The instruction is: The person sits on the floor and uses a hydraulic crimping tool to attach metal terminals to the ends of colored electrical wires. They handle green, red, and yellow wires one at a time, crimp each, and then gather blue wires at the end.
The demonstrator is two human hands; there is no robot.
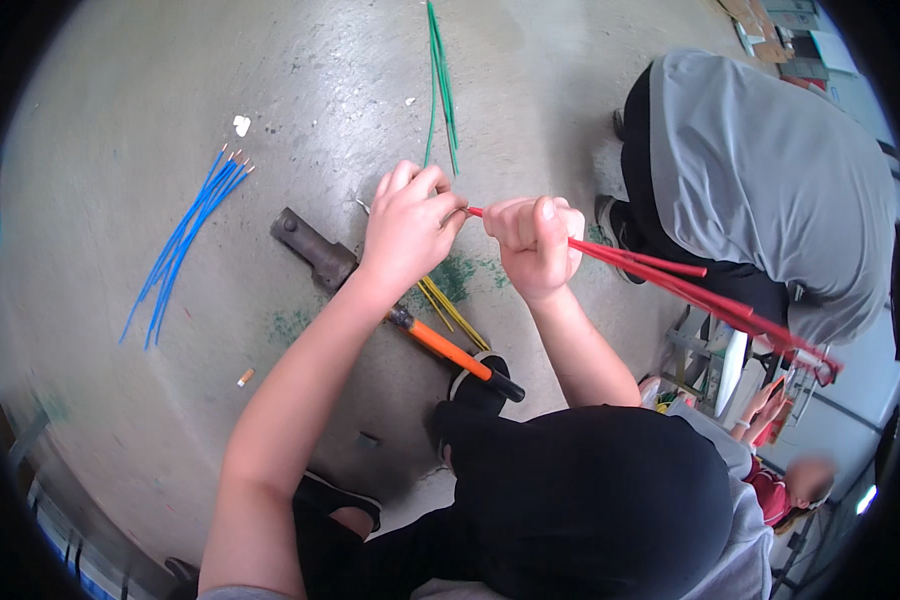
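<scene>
My right hand (pixel 538 243) is closed in a fist around a bundle of red wires (pixel 660 275), whose long tails stretch out to the right. Just left of it, the fingertips of my left hand (pixel 410 225) pinch the short end of the red wires; the exact tip is hidden by the fingers. Beneath my left forearm lies a hammer with a dark metal head (pixel 315 245) and an orange and black handle (pixel 440 345). Yellow wires (pixel 450 305) show on the floor between my arms.
Blue wires (pixel 185 240) with bare copper ends lie at left, green wires (pixel 440 90) at the top. A white scrap (pixel 241 125) and a small orange-and-white stub (pixel 245 377) are on the floor. A person in grey (pixel 770 170) bends close at right; another person (pixel 770 490) sits behind.
</scene>
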